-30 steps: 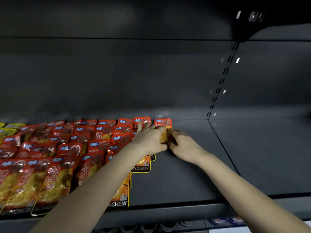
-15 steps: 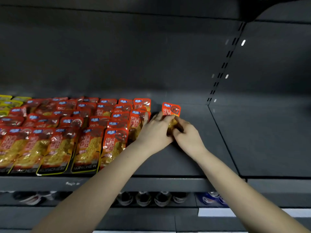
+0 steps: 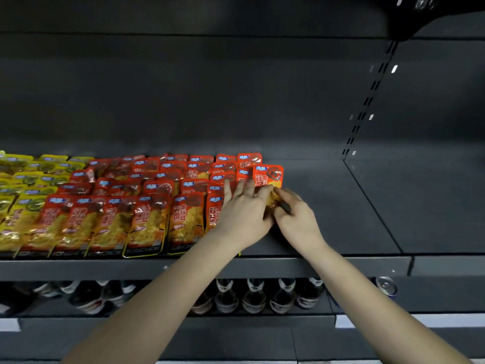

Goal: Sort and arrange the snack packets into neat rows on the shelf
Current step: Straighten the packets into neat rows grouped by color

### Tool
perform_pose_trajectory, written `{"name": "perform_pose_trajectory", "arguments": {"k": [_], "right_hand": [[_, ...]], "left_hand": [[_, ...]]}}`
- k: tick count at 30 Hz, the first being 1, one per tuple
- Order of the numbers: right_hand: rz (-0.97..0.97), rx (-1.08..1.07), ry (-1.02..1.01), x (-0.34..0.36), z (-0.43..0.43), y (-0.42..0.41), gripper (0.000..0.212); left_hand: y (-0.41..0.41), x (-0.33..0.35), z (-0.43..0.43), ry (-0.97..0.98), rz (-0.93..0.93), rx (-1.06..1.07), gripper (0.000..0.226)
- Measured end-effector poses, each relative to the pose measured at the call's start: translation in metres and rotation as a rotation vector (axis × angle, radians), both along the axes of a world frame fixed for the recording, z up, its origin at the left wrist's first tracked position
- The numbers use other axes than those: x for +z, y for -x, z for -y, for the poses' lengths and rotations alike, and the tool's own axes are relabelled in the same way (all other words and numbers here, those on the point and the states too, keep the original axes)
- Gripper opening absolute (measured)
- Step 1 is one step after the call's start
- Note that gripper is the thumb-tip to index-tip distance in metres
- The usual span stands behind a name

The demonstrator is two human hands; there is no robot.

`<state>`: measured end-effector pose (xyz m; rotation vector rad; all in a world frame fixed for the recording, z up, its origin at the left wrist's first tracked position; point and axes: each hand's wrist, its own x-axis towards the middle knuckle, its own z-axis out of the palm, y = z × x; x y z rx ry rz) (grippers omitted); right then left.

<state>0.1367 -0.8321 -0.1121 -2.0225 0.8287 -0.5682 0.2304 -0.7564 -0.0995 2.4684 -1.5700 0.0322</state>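
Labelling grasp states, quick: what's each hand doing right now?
Left hand: pinches the red-orange plastic snack packet.
Right hand: grips the same packet's lower end.

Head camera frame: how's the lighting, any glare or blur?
Head view: dim, the dark shelf barely lit; glare glints on the red packets; fingertips of the right hand at the raised packet are motion-blurred; the bottles below look soft.

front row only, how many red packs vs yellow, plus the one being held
red front-row packets: 6 (the rightmost partly hidden)
yellow front-row packet: 1, cut off at the left edge
gripped red packet: 1
total: 8
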Motion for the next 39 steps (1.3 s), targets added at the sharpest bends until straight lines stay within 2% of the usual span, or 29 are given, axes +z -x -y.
{"name": "perform_pose_trajectory", "arguments": {"k": [5, 9, 16, 30, 39], "right_hand": [[-0.013, 0.001, -0.029, -0.006, -0.020, -0.009, 0.050], [0.001, -0.011, -0.048, -0.006, -0.021, -0.013, 0.051], [0.026, -0.065, -0.161, -0.005, -0.014, -0.020, 0.050], [0.055, -0.082, -0.210, -0.005, -0.007, -0.007, 0.045], [0.086, -0.050, -0.277, -0.004, -0.001, -0.013, 0.047]], "left_hand": [[-0.012, -0.004, -0.018, -0.096, -0.045, -0.025, 0.065], [-0.016, -0.007, -0.019, -0.136, 0.007, -0.051, 0.067], [-0.015, -0.009, -0.017, -0.112, 0.054, -0.057, 0.067], [0.006, -0.007, -0.024, -0.110, 0.154, -0.087, 0.068], [0.003, -0.008, -0.027, -0.106, 0.132, -0.019, 0.055]]}}
